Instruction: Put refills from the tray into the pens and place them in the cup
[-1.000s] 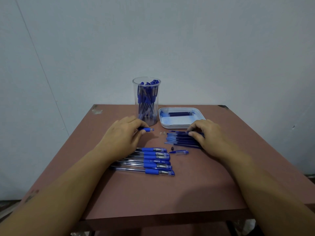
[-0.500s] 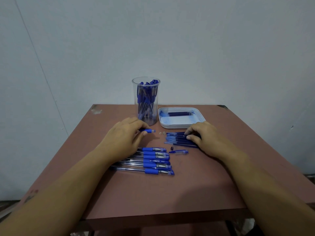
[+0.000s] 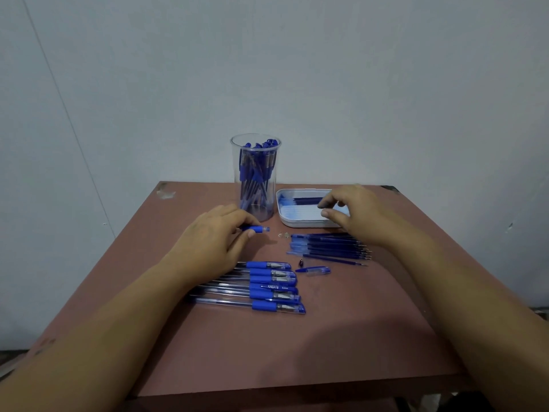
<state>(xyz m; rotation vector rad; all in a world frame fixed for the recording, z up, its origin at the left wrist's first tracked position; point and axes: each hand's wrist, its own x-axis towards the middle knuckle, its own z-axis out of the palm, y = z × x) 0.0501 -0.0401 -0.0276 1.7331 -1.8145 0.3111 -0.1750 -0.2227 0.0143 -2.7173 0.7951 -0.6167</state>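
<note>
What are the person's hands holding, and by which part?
The left hand pinches a blue-gripped plastic pen by its blue grip. The right hand hovers over the white tray; any hold cannot be told.

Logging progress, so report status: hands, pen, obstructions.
Left hand grips a blue-gripped clear pen barrel. Right hand over the white plastic tray, fingertips at dark blue refills, grip unclear. Clear plastic cup of pens behind, unobstructed.

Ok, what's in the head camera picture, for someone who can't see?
At a brown table, a person's left hand grips a blue pen while the right hand hovers over a white tray of refills. A pen-filled clear cup stands beside the tray; capped pens and loose refills lie nearer.
</note>
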